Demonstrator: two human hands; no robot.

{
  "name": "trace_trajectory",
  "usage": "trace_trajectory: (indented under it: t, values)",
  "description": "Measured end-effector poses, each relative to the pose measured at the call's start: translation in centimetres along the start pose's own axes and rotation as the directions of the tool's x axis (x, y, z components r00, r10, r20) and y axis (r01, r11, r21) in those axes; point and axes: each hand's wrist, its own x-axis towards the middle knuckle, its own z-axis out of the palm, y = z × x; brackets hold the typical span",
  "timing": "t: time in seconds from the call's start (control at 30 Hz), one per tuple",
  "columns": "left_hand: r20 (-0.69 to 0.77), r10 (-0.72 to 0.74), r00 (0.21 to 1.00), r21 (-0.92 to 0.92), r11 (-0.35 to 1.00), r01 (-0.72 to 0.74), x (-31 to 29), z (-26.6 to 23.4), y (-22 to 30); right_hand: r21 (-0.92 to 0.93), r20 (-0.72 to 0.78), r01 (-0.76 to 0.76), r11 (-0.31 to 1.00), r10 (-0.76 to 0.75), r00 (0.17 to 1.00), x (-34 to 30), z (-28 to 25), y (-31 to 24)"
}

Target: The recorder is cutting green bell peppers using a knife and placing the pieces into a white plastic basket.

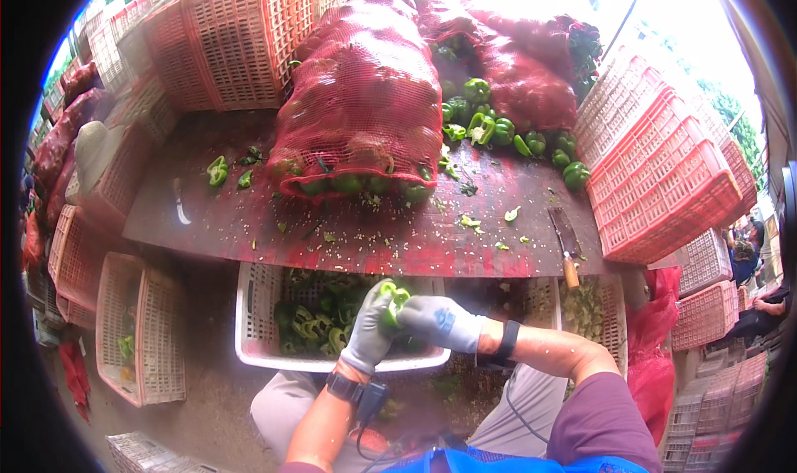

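In grey-white gloves, both my hands meet over a white crate [340,362] of cut green pepper pieces [322,327]. My left hand [366,340] is closed around a green bell pepper [396,300], which looks cut open and shows pale green flesh. Pressed up to its right side is my right hand [446,322], fingers curled and slightly blurred. What those fingers grip is hidden from me. On the table, a knife with a wooden handle [569,270] lies near the front right edge. Another knife [180,204] rests at the left.
A full red mesh sack [361,91] stands on the dark table [498,261], strewn with seeds and scraps. Behind it, whole green peppers [504,131] spill beside another sack [531,75]. Crates [660,178] flank the table. A container of pale scraps [588,315] sits at the right.
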Motion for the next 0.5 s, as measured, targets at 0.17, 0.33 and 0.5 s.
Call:
trace_trajectory:
  t: [0.17, 0.33, 0.5]
  values:
    - [-0.156, 0.182, 0.971, 0.449, 0.888, -0.094, -1.5, -1.9, -1.2, 0.01, 0.142, -0.169, 0.986, 0.166, 0.976, -1.8, -4.1, 2.2]
    - [-0.22, 0.194, 0.956, 0.495, 0.867, -0.062, -1.6, -3.9, -0.4, -0.268, -0.253, -0.637, 0.723, 0.585, 0.77, -0.9, -8.4, 17.1]
    - [-0.181, 0.156, 0.971, 0.563, 0.826, -0.028, -1.8, -3.0, -0.2, -0.24, -0.348, -0.855, 0.459, 0.782, 0.518, 2.6, -8.1, 28.3]
